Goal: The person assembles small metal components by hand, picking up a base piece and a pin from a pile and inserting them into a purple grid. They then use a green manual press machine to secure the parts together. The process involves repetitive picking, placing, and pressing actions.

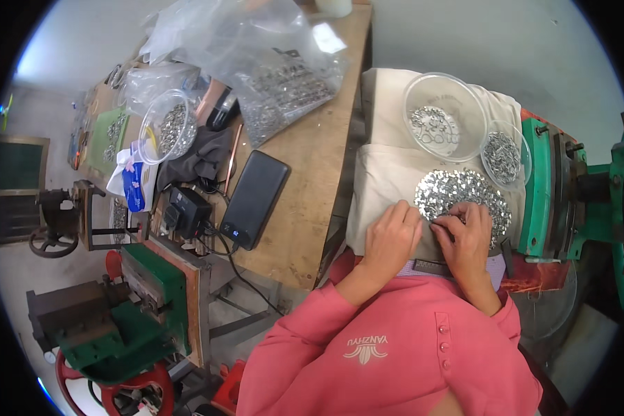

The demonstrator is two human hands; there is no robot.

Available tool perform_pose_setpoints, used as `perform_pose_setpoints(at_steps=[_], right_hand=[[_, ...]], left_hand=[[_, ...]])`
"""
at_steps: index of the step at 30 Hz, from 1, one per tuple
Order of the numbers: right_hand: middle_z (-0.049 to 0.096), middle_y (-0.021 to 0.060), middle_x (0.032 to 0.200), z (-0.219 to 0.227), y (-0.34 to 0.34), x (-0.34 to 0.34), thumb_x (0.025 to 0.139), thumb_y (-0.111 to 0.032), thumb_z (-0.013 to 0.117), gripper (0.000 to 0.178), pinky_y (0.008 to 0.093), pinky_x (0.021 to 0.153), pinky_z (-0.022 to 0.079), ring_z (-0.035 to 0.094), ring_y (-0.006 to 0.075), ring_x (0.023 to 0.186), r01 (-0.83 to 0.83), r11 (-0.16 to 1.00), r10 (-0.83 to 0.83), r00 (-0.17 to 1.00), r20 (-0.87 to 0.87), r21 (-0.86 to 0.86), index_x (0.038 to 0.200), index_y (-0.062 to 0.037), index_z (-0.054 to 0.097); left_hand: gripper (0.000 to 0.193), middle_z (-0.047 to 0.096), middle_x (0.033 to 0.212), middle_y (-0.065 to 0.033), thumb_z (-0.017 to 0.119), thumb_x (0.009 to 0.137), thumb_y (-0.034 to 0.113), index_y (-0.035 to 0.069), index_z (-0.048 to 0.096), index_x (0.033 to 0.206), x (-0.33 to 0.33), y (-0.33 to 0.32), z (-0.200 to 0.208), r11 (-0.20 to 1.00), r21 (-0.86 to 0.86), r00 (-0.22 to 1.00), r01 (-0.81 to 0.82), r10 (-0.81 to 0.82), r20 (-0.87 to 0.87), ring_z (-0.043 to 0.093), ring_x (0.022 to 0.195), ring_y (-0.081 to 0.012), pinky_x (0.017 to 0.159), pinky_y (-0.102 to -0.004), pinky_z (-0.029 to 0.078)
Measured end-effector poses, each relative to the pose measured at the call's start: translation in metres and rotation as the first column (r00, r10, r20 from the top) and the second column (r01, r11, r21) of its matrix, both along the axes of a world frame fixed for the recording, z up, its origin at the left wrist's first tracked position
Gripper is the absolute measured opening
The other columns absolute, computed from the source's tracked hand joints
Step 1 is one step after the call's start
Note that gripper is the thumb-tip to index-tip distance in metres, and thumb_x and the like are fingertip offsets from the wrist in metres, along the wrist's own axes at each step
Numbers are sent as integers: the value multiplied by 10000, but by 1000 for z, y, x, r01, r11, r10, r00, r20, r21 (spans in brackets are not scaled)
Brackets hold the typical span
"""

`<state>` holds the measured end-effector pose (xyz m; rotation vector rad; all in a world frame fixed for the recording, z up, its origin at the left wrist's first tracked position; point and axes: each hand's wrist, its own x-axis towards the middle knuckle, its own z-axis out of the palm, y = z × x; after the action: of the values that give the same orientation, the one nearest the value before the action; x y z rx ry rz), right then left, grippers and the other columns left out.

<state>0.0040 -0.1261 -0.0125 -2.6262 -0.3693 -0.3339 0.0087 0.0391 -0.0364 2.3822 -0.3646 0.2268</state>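
A heap of small shiny metal pieces is spread on a pale cloth in front of me. My left hand is at the heap's near left edge, its fingers closed together in a pinch. Beside it, my right hand rests over the near part of the heap with curled fingers and the thumb against them. Whatever either pinch holds is too small or hidden. Beyond the heap stands a large clear plastic tub with some metal rings inside. A smaller clear tub to its right holds many small metal parts.
Close on the right is a green machine. The wooden table at left carries a black power bank with cables, a plastic bag of metal parts and another clear tub. A green hand press stands lower left.
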Motion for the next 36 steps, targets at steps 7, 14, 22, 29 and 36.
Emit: perform_pose_setpoints(at_steps=[7, 14, 22, 29, 36], right_hand=[[595, 61, 992, 3, 1, 1, 683, -80, 786, 163, 417, 818, 408, 532, 287, 969, -27, 1000, 26, 999, -26, -17, 828, -94, 711], [604, 51, 1024, -2, -1, 1, 684, -95, 780, 163, 440, 860, 400, 523, 306, 1032, -83, 997, 83, 996, 11, 2, 822, -103, 695], [606, 22, 1009, 9, -20, -25, 676, -122, 800, 179, 424, 870, 391, 520, 278, 1024, -90, 981, 86, 996, 26, 171, 822, -113, 696], [608, -1, 1016, -7, -23, -59, 712, -172, 803, 148, 414, 894, 379, 527, 252, 1017, -160, 975, 169, 985, -44, 153, 827, -133, 718], [612, -11, 1041, -1, -27, -33, 725, -173, 795, 167, 433, 931, 339, 511, 250, 1060, -116, 983, 121, 992, -25, 143, 881, -174, 736]], left_hand=[[133, 560, 836, -89, 715, 777, 62, 39, 621, 868, -10, 7, 0, 995, -61, 997, 74, -73, 8, 609, 798, -272, 679, -391, 507], [138, 562, 836, -96, 712, 785, 61, 70, 645, 905, -7, 5, 4, 997, -66, 998, 35, -39, -55, 603, 799, -295, 669, -410, 491], [95, 583, 819, -82, 723, 811, 57, 56, 652, 874, -6, 5, -3, 994, -112, 995, 5, -16, -95, 597, 730, -267, 615, -366, 480], [118, 579, 835, -97, 738, 781, -10, 19, 664, 868, -11, 12, -1, 971, -223, 992, 90, -108, -71, 577, 697, -244, 596, -333, 464], [163, 608, 904, -63, 766, 740, 39, 59, 677, 874, -43, 21, 3, 946, -253, 972, 203, -227, -68, 587, 818, -268, 690, -375, 448]])
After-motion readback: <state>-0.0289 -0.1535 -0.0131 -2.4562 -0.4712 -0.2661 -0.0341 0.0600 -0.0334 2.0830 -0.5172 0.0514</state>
